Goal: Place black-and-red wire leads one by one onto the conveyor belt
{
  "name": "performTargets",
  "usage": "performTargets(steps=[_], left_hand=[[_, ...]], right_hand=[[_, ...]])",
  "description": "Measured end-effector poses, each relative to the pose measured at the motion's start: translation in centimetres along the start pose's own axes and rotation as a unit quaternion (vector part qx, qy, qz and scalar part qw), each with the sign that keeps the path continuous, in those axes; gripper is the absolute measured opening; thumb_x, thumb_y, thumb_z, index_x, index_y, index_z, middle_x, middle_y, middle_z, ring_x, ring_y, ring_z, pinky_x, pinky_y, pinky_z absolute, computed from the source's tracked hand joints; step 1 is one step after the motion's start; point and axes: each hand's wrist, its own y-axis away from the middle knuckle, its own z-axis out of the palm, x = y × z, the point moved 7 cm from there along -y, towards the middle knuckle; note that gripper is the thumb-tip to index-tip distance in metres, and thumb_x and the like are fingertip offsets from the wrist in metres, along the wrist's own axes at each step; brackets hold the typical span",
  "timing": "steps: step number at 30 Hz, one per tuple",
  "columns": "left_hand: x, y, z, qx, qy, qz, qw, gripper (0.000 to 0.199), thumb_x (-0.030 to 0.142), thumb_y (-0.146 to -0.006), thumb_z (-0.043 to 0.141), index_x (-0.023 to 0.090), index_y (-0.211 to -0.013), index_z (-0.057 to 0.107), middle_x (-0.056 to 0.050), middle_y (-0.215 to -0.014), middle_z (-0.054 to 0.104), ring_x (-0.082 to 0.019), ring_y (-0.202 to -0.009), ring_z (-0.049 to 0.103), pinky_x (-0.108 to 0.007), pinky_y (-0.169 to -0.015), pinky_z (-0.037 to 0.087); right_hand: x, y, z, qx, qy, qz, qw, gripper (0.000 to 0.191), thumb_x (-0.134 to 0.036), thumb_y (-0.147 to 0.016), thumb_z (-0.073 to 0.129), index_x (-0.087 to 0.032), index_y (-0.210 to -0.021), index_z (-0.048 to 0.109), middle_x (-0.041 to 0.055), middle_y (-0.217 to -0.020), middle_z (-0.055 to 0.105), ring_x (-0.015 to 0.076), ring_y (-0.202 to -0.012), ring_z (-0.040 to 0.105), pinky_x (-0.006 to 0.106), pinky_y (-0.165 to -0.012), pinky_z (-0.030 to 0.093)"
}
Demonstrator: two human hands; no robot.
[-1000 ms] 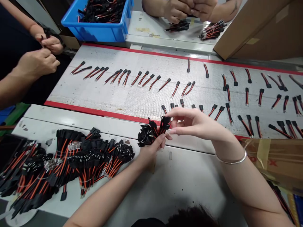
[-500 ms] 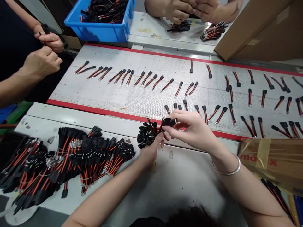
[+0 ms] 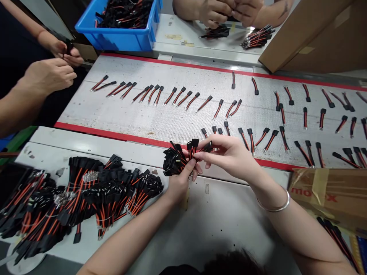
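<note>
Short red-and-black wire leads with black sleeved ends make up a bunch (image 3: pixel 173 160), and my left hand (image 3: pixel 181 182) is closed round its lower part. The black ends fan out above my left thumb. My right hand (image 3: pixel 229 152) is close beside it, thumb and fingers pinched on wire leads (image 3: pixel 207 146) whose black ends point up and left; how many is hidden by the fingers. Both hands are over the near red edge of the belt. To the left, tied bundles of the same leads (image 3: pixel 114 187) lie heaped on the white table (image 3: pixel 218 229).
Single leads lie spread over the grey belt (image 3: pixel 126 114). A blue bin (image 3: pixel 123 40) full of leads stands beyond it. Cardboard boxes are at right (image 3: pixel 323 194) and far right (image 3: pixel 315 42). Co-workers' hands (image 3: pixel 47 76) work at left and across the belt (image 3: pixel 229 11).
Leads on the belt have shifted slightly right. A few black ends now stand apart from the bunch in my left hand, and my right fingers have shifted. The left co-worker's hands have moved.
</note>
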Motion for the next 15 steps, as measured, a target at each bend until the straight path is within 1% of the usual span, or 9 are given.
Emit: performTargets(steps=[3, 6, 8, 10, 11, 13, 15], left_hand=[[0.3, -0.1, 0.3, 0.0, 0.042, 0.004, 0.999, 0.033, 0.05, -0.087, 0.07, 0.018, -0.082, 0.065, -0.001, -0.063, 0.066, -0.011, -0.049, 0.053, -0.024, -0.043, 0.04], [0.9, -0.1, 0.3, 0.021, 0.07, 0.013, 0.997, 0.036, 0.052, -0.083, 0.073, 0.019, -0.09, 0.063, 0.0, -0.061, 0.066, -0.012, -0.047, 0.056, -0.022, -0.039, 0.037], [1.1, -0.1, 0.3, 0.032, 0.074, 0.01, 0.997, 0.035, 0.05, -0.082, 0.075, 0.019, -0.09, 0.061, 0.003, -0.057, 0.063, -0.011, -0.045, 0.054, -0.021, -0.038, 0.036], [1.2, -0.1, 0.5, 0.018, 0.069, 0.007, 0.997, 0.032, 0.047, -0.082, 0.076, 0.019, -0.088, 0.061, 0.003, -0.056, 0.062, -0.01, -0.043, 0.052, -0.02, -0.039, 0.036], [1.2, -0.1, 0.6, 0.003, 0.064, 0.005, 0.998, 0.031, 0.047, -0.082, 0.075, 0.019, -0.088, 0.062, 0.003, -0.056, 0.062, -0.009, -0.042, 0.05, -0.021, -0.04, 0.037], [1.1, -0.2, 0.9, -0.021, 0.06, 0.009, 0.998, 0.031, 0.047, -0.083, 0.074, 0.018, -0.088, 0.064, 0.003, -0.059, 0.063, -0.008, -0.042, 0.048, -0.022, -0.041, 0.036], [0.9, -0.3, 0.9, -0.024, 0.061, 0.013, 0.998, 0.031, 0.047, -0.084, 0.072, 0.018, -0.092, 0.066, 0.001, -0.067, 0.065, -0.007, -0.043, 0.048, -0.022, -0.04, 0.034]], right_hand=[[0.0, -0.2, -0.1, 0.011, -0.013, 0.0, 1.0, 0.023, -0.035, -0.081, 0.081, -0.015, -0.079, 0.07, 0.0004, -0.072, 0.066, 0.0094, -0.052, 0.063, 0.023, -0.05, 0.055], [0.4, -0.5, -0.6, 0.016, -0.045, -0.001, 0.999, 0.022, -0.032, -0.079, 0.084, -0.015, -0.076, 0.07, -0.0013, -0.067, 0.065, 0.0075, -0.048, 0.058, 0.022, -0.047, 0.05], [0.7, -0.8, -1.5, 0.053, -0.069, -0.013, 0.996, 0.019, -0.032, -0.08, 0.083, -0.016, -0.079, 0.072, -0.0027, -0.065, 0.064, 0.0058, -0.045, 0.054, 0.021, -0.044, 0.045], [0.9, -1.1, -2.4, 0.097, -0.082, -0.029, 0.991, 0.018, -0.032, -0.082, 0.083, -0.017, -0.079, 0.072, -0.0042, -0.06, 0.06, 0.0049, -0.044, 0.051, 0.02, -0.042, 0.04], [1.0, -1.3, -2.6, 0.104, -0.083, -0.031, 0.991, 0.019, -0.032, -0.081, 0.083, -0.017, -0.077, 0.071, -0.0045, -0.059, 0.059, 0.0049, -0.044, 0.051, 0.02, -0.042, 0.039], [1.2, -1.7, -2.2, 0.085, -0.074, -0.023, 0.993, 0.024, -0.033, -0.08, 0.084, -0.017, -0.073, 0.069, -0.0038, -0.059, 0.059, 0.0051, -0.043, 0.051, 0.02, -0.041, 0.038], [1.2, -1.9, -1.8, 0.06, -0.063, -0.015, 0.996, 0.024, -0.033, -0.08, 0.084, -0.016, -0.073, 0.068, -0.0032, -0.06, 0.06, 0.0052, -0.042, 0.052, 0.02, -0.04, 0.038]])
